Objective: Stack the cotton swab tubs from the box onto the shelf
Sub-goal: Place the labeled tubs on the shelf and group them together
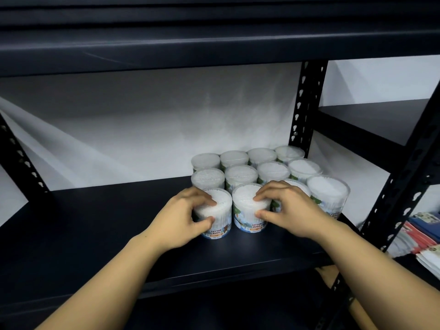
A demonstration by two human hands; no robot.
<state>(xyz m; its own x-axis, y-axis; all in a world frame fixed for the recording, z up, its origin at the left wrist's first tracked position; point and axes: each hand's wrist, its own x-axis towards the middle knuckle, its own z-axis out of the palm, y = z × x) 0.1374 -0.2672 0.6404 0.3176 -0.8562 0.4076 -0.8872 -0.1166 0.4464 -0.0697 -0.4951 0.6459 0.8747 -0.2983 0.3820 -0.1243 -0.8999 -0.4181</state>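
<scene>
While both hands curl over the front row, each grips its own tub by the lid rim: the left hand pinches the left front tub between thumb and fingers, and the right hand holds the neighbouring tub the same way. Both tubs stand upright on the dark shelf, just beside each other, near its front edge.

Beyond the fingers, more tubs sit in neat rows running back toward the wall, and one more stands to the right of the right hand. Through the clear lids and walls they look packed full of white cotton buds.

Judging by the filled block, the work seems well advanced, with this pair just being set into place. The box is out of sight, so what remains cannot be told. Past the right wrist, beyond the upright post, some packets lie on a lower shelf.
</scene>
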